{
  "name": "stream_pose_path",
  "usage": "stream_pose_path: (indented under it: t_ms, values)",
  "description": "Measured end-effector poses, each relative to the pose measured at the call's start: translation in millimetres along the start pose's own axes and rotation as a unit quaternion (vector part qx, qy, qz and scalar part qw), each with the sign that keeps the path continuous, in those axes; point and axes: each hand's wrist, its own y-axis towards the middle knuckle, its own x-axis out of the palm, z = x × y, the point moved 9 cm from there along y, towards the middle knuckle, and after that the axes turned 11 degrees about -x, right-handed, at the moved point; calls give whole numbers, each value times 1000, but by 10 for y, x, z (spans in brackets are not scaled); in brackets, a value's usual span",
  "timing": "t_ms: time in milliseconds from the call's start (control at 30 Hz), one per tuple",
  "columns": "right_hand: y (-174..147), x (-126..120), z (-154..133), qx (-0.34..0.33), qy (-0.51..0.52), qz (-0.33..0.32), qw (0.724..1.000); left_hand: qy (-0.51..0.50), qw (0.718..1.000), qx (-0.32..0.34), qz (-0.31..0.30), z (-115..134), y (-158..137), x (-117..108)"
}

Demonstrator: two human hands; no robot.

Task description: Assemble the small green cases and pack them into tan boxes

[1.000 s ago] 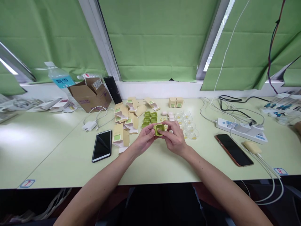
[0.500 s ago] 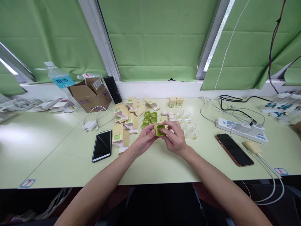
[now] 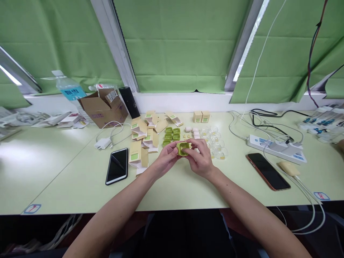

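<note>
Over the table (image 3: 67, 179), just in front of the green trays (image 3: 172, 133), we hold one green tray (image 3: 183, 148) between both hands. Our left hand (image 3: 166, 158) pinches its left side, and our right hand (image 3: 200, 157) closes on its right, fingertips (image 3: 188, 150) at the opening facing us.

Held case (image 3: 182, 148): olive green. Loose cases (image 3: 172, 133) at 12 o'clock of it: same green. Cartons (image 3: 139, 141): tan with green square labels. Tabletop (image 3: 67, 172): pale green. Blinds (image 3: 177, 43): mid green. Phone (image 3: 117, 166) at 9 o'clock: black, white edge. Phone (image 3: 267, 171) at 3 o'clock: black, brown edge. Power strip (image 3: 276, 148): white, blue markings.
</note>
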Motion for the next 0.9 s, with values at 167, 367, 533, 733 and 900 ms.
stream_pose_path:
  t_ms: [167, 367, 533, 733, 900]
  values:
    - [10, 15, 10, 21, 10, -2, 1000, 0, 1000, 7, -1, 19, -5, -2]
    - [41, 11, 65, 35, 34, -16, 999, 0, 1000, 19, 15, 13, 12, -41]
    - [70, -199, 335, 74, 24, 2, 997, -6, 996, 60, 59, 74, 49, -195]
    - [-77, -374, 821, 192, -91, -56, 975, 57, 975, 136, 168, 224, -17, -408]
    - [-84, -294, 885, 229, -84, -195, 950, 137, 947, 191, 217, 322, -89, -374]
